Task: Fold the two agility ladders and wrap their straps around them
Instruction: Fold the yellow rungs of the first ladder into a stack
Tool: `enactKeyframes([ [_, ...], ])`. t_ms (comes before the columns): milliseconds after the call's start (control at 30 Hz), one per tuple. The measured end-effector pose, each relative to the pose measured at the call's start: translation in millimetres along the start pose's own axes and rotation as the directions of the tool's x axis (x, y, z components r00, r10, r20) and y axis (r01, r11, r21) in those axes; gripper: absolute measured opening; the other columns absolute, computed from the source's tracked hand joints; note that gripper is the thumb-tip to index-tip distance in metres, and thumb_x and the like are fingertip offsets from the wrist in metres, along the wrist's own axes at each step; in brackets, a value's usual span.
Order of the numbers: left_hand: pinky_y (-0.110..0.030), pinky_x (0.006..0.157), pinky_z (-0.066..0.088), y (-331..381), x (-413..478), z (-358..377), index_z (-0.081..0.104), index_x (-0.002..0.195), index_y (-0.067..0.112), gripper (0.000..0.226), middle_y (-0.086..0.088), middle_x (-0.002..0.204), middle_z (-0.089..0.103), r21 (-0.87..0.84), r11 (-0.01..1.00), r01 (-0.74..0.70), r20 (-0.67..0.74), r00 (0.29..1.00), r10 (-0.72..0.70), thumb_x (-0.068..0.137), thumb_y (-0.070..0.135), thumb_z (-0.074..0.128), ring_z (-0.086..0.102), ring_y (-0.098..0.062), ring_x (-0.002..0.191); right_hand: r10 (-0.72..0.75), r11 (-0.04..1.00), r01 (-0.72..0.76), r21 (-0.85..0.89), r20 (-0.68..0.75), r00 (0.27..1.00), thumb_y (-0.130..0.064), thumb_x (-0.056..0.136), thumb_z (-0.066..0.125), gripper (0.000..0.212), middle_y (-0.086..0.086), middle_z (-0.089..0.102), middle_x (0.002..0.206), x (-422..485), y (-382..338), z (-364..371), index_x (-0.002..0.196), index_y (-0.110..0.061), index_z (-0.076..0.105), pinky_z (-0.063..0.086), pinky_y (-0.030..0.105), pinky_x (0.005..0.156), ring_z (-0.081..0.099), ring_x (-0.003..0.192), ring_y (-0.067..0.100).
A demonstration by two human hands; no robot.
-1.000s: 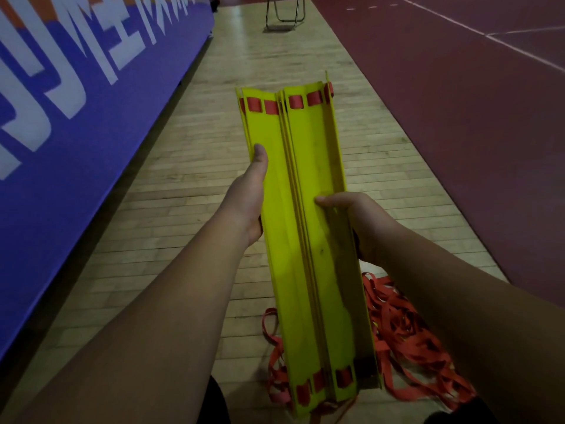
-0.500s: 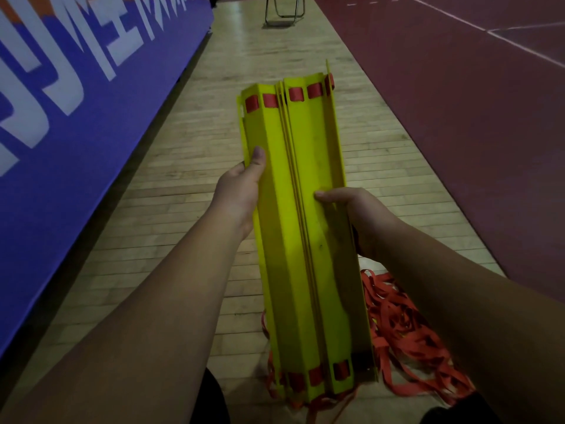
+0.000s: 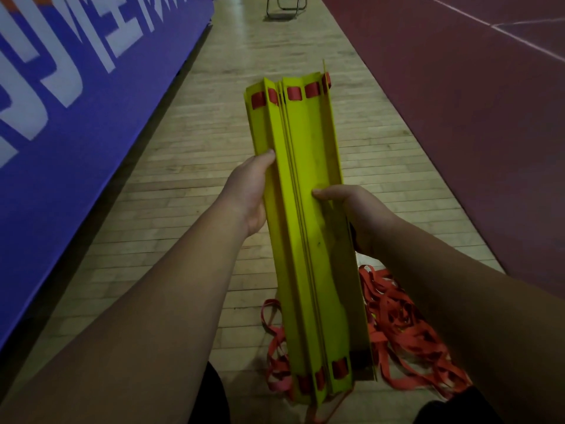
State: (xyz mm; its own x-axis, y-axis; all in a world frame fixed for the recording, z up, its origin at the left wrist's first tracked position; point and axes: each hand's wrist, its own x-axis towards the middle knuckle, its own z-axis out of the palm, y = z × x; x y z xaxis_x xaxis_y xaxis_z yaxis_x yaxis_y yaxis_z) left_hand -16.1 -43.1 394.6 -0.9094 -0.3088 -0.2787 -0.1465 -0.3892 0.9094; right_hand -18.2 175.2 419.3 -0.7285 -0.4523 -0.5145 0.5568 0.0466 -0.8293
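A stack of yellow agility-ladder rungs [image 3: 308,228] is held lengthwise in front of me, pointing away, with red strap loops threaded through both ends. My left hand [image 3: 249,194] grips its left side, thumb on the top face. My right hand [image 3: 356,215] grips its right side, thumb pressed across the top. The loose red straps [image 3: 406,335] hang from the near end and lie tangled on the floor below and to the right. The fingers of both hands are hidden under the stack.
A blue padded banner [image 3: 76,117] with white lettering runs along the left. I am over a strip of wooden floor [image 3: 183,209], with dark red court surface [image 3: 458,102] on the right. The legs of a metal chair [image 3: 286,6] stand far ahead.
The stack's left rungs have closed in toward the rest, so the bundle is narrower. My left hand has slid nearer to me along its side. The right hand has kept its hold.
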Motion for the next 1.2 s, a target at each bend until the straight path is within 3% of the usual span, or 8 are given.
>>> enactKeyframes([
  [100,-0.067,0.118,0.044,-4.0,10.5,-5.0,0.079,0.133,0.029,0.073,-0.003,0.145,0.072,0.010,1.000,-0.029,-0.037,0.999,0.029,0.066,0.056,0.089,0.060,-0.034,0.144,-0.007,1.000,0.007,-0.012,-0.026,1.000,-0.034,0.090,0.080,0.044,0.010,0.072,0.089,3.3,1.3,-2.2,0.127,-0.012,0.072,0.058,0.036,0.059,0.069,0.068,0.026],
  [267,-0.066,0.118,0.042,-5.5,15.4,-8.8,0.076,0.136,0.031,0.081,-0.001,0.147,0.071,0.011,1.000,-0.029,-0.061,0.998,0.030,0.061,0.060,0.089,0.061,-0.031,0.142,-0.026,0.999,0.023,-0.037,-0.061,0.998,-0.035,0.089,0.082,0.044,0.014,0.074,0.098,5.7,2.3,-1.6,0.125,-0.011,0.073,0.059,0.038,0.061,0.071,0.075,0.030],
  [400,-0.067,0.119,0.040,-7.9,18.7,-9.2,0.068,0.146,0.038,0.110,0.003,0.155,0.065,-0.027,1.000,-0.001,-0.018,1.000,0.000,0.049,0.080,0.095,0.057,-0.029,0.147,-0.031,0.998,0.028,-0.049,-0.054,0.998,-0.033,0.091,0.080,0.037,0.013,0.072,0.093,3.2,1.5,0.1,0.119,-0.010,0.073,0.058,0.038,0.061,0.070,0.072,0.028],
  [667,-0.064,0.121,0.042,-2.9,-3.0,3.5,0.065,0.151,0.035,0.120,0.003,0.155,0.066,-0.004,0.999,0.032,0.036,0.999,-0.031,0.051,0.101,0.078,0.057,-0.027,0.148,-0.006,1.000,0.005,-0.024,-0.028,1.000,-0.031,0.091,0.080,0.036,0.006,0.071,0.075,0.0,2.3,0.9,0.120,-0.010,0.073,0.055,0.032,0.051,0.068,0.056,0.021],
  [733,-0.063,0.120,0.044,-0.7,-9.1,8.8,0.066,0.150,0.032,0.108,0.001,0.149,0.071,0.027,0.999,0.024,0.010,1.000,-0.025,0.066,0.100,0.071,0.063,-0.028,0.142,-0.006,1.000,0.005,-0.010,-0.020,1.000,-0.030,0.091,0.079,0.035,0.005,0.070,0.071,-1.4,1.4,2.2,0.120,-0.010,0.073,0.054,0.031,0.049,0.067,0.052,0.020],
  [833,-0.061,0.115,0.051,-0.8,-9.6,8.7,0.072,0.143,0.024,0.067,-0.004,0.136,0.078,0.024,0.999,-0.025,-0.078,0.997,0.026,0.095,0.068,0.059,0.071,-0.031,0.130,-0.003,1.000,0.003,0.001,-0.004,1.000,-0.028,0.092,0.078,0.033,0.003,0.066,0.067,-2.1,2.1,4.8,0.119,-0.010,0.073,0.052,0.030,0.047,0.062,0.049,0.018],
  [933,-0.063,0.115,0.050,-1.5,-7.1,4.5,0.073,0.141,0.020,0.069,-0.008,0.137,0.076,0.012,1.000,-0.019,-0.128,0.992,0.020,0.084,0.057,0.066,0.069,-0.033,0.132,0.004,1.000,-0.004,0.000,-0.014,1.000,-0.031,0.092,0.078,0.036,0.004,0.066,0.071,-2.7,2.9,4.1,0.121,-0.011,0.073,0.054,0.031,0.052,0.063,0.055,0.020],
  [1200,-0.064,0.106,0.059,9.2,-19.5,13.3,0.072,0.137,0.011,0.039,-0.014,0.123,0.082,-0.016,0.999,0.039,-0.110,0.993,-0.040,0.115,0.036,0.053,0.078,-0.034,0.117,0.013,0.999,-0.013,0.031,0.014,1.000,-0.029,0.095,0.075,0.037,0.006,0.070,0.075,-4.9,0.1,2.3,0.125,-0.008,0.072,0.057,0.033,0.056,0.066,0.059,0.023],
])
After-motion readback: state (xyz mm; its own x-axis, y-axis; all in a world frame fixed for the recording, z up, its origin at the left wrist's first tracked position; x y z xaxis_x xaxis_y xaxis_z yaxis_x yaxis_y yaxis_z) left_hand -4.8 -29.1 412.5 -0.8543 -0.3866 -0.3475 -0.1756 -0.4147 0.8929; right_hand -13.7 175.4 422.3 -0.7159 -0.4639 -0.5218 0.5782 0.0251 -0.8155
